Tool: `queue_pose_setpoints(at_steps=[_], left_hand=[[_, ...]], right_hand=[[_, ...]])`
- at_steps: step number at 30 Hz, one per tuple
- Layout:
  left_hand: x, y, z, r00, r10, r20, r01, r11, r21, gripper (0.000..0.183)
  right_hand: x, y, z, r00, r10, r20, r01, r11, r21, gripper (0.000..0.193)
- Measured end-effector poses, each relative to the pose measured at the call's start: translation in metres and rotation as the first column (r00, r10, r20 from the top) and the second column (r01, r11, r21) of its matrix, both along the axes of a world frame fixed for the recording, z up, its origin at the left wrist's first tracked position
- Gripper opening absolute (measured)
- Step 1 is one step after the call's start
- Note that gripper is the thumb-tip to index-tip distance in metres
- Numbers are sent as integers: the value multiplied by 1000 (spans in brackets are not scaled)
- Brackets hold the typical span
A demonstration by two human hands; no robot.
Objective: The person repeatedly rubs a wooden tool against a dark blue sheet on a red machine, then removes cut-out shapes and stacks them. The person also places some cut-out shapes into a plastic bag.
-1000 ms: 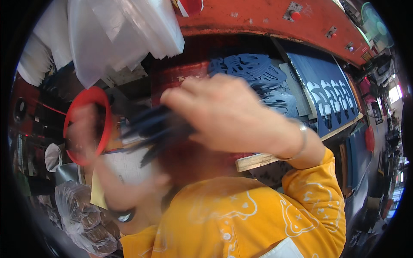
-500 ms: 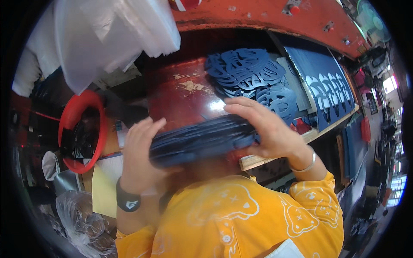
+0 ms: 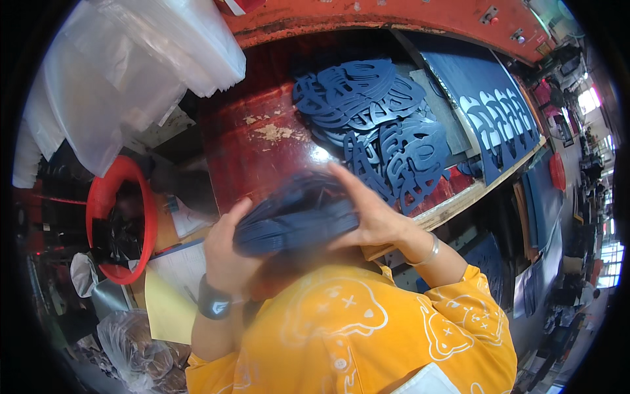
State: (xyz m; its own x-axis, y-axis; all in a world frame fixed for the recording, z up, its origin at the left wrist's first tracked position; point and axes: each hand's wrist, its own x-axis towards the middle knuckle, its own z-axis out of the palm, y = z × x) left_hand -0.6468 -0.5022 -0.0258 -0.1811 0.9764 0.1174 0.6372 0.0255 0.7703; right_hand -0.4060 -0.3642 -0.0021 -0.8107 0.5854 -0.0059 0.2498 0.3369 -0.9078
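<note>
Between my two hands is a thick stack of dark blue die-cut sheet pieces (image 3: 298,220), blurred by motion, held close in front of my yellow shirt. My left hand (image 3: 226,246) is closed on the stack's left end, fingers upward. On the right end, my right hand (image 3: 377,213) grips with the thumb and fingers around the edge. Just beyond, a loose heap of the same blue cut-out pieces (image 3: 367,98) lies on the dark red work surface (image 3: 236,151), with several spilling toward my right hand.
A blue sheet with cut-outs (image 3: 453,72) lies at the right by a wooden edge strip (image 3: 453,207). Clear plastic bags (image 3: 144,52) hang at upper left. Below them stands a red-rimmed bin (image 3: 147,223), near a yellow paper sheet (image 3: 167,302). An orange-red machine beam (image 3: 367,16) crosses the far side.
My hands have come closer together, the right one moving left. The stack has tilted, showing more of its upper face. The whole view has shifted slightly.
</note>
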Motion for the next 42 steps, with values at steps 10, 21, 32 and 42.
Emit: queue_pose_setpoints(at_steps=[10,21,32,42], left_hand=[[-12,-8,6,1000,-11,-18,14,986,168,76],[-5,1,3,992,34,-121,-12,984,177,69],[-1,-3,7,996,28,-83,-11,980,201,65],[1,-9,6,996,11,-87,4,985,170,73]], right_hand=[[-16,2,-11,959,121,-255,44,828,560,102],[-19,-19,58,965,256,63,-240,751,615,67],[-19,-29,51,983,-62,174,-79,708,701,35],[-20,-26,51,972,-101,214,-52,789,612,58]])
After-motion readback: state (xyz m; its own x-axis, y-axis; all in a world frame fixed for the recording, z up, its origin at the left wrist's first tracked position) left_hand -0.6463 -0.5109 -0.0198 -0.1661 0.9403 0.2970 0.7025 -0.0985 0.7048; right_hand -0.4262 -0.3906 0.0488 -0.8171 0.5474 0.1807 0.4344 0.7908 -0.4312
